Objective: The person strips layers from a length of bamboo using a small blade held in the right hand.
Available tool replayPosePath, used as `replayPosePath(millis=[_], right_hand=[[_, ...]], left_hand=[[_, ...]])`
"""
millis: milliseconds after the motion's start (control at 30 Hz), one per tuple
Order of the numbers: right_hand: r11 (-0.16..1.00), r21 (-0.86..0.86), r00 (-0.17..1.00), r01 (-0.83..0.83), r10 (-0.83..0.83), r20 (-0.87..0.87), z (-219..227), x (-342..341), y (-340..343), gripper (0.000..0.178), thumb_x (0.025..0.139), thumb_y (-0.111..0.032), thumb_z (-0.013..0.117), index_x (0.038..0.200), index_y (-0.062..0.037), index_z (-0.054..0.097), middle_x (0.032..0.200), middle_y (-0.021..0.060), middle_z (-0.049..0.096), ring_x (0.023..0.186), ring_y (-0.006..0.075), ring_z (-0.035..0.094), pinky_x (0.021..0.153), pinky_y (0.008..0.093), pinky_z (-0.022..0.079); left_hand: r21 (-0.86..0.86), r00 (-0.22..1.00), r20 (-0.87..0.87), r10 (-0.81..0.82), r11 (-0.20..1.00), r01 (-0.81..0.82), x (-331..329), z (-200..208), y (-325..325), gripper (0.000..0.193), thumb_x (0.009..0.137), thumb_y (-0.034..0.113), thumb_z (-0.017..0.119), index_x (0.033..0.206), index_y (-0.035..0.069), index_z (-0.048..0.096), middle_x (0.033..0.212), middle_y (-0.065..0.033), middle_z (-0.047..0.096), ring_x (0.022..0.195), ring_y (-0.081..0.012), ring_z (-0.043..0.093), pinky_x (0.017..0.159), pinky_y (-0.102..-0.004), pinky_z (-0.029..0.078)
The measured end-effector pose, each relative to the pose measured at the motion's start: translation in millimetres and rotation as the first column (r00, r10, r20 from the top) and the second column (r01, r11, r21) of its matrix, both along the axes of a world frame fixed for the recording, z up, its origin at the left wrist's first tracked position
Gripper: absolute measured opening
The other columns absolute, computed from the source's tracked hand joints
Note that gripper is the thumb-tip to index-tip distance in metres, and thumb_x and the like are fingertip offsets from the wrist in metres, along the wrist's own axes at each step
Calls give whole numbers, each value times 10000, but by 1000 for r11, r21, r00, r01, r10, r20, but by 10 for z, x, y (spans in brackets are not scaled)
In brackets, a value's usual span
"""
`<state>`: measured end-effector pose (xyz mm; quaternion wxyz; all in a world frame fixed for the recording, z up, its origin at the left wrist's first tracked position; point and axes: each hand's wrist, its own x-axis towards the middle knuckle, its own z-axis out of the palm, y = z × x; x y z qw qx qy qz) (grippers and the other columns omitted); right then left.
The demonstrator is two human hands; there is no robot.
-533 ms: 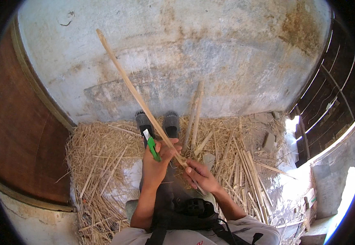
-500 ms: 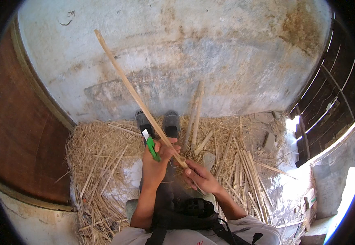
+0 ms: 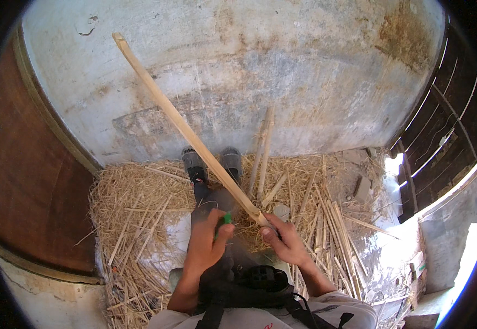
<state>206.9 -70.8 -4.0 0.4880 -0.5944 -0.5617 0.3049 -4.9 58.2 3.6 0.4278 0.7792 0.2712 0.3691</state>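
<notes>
A long pale strip of split bamboo [image 3: 186, 132] slants up to the far left, with its far end in front of the wall. My right hand [image 3: 288, 245] is closed round its near end, close to a knot. Beside that end, a little to the left and apart from the strip, my left hand [image 3: 206, 237] is closed on a green box cutter [image 3: 227, 218]. Only a small green part of the cutter shows; its blade is hidden or blurred. A thin curled shaving hangs above the left hand.
Straw-like shavings [image 3: 134, 186] cover the floor round my feet. Two bamboo lengths [image 3: 264, 148] lean on the stained wall [image 3: 315, 71]. Cut strips [image 3: 340, 241] lie in a pile at right, near a brick [image 3: 362, 188]. A brown panel [image 3: 41, 175] stands at left.
My left hand has moved down toward me with the box cutter, off the strip. The right hand has shifted slightly right, and the bamboo strip has turned to show a broader face.
</notes>
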Motion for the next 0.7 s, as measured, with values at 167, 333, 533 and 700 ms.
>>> replayPosePath(millis=[167,333,533,700], right_hand=[[1000,17,1000,-17,17,-7,36,4,-23,412,1114,-274,590,1395,27,584,765,82,607,687,140,583,652,338,488],[995,63,992,-80,86,-97,5,-29,-41,405,1145,-290,543,1364,49,577,761,30,566,661,111,535,611,302,447],[980,-46,906,-196,163,-390,-58,-11,-72,452,1175,-386,461,1324,28,564,723,-26,470,597,67,405,539,251,328],[953,-127,803,-274,154,-575,1,-33,-115,444,1177,-405,445,1277,11,563,722,-28,464,598,65,395,530,247,313]], left_hand=[[277,990,-98,105,958,-75,54,211,-127,258,943,220,833,1073,28,719,869,-116,742,632,-307,695,546,-373,501],[310,996,-44,81,949,-63,60,167,-87,332,927,268,856,1108,8,756,894,-154,780,723,-282,776,622,-383,578],[303,1000,-28,3,953,5,91,204,-59,357,889,249,890,1123,-1,789,986,-175,807,837,-293,813,694,-379,625],[310,1000,-29,4,951,5,71,232,-58,350,868,240,904,1109,11,794,958,-159,806,799,-284,800,660,-359,606]])
